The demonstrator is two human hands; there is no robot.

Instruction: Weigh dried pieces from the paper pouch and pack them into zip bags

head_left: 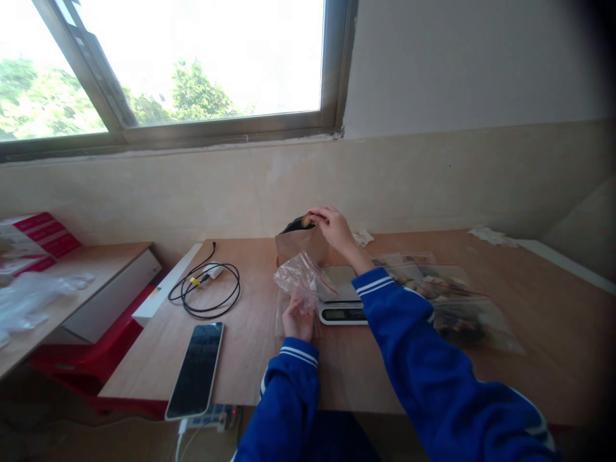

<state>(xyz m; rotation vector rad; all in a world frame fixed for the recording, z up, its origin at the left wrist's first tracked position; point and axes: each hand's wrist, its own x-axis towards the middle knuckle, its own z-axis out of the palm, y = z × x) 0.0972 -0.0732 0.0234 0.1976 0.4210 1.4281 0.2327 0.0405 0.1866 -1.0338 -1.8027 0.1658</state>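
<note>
My left hand [299, 317] is closed on a clear zip bag [301, 276] with a red seal line, held upright in front of a brown paper bag [308, 242]. At the paper bag's open, dark-lined mouth, my right hand [332, 228] pinches a small tan piece [307, 221]; its exact kind is too small to make out. A kitchen scale [337, 314] with a grey display lies just right of my left hand, partly covered by my right forearm. Filled zip bags [457, 321] with dark and pale dried pieces lie to the right of the scale.
A phone [196, 369] lies at the table's front left edge, with a coiled black cable [238, 289] behind it. Crumpled white tissue [493, 236] rests at the back right. On a side table [103, 273] are plastic bags and pink-and-white boxes [45, 234]. A red stool [110, 346] stands below.
</note>
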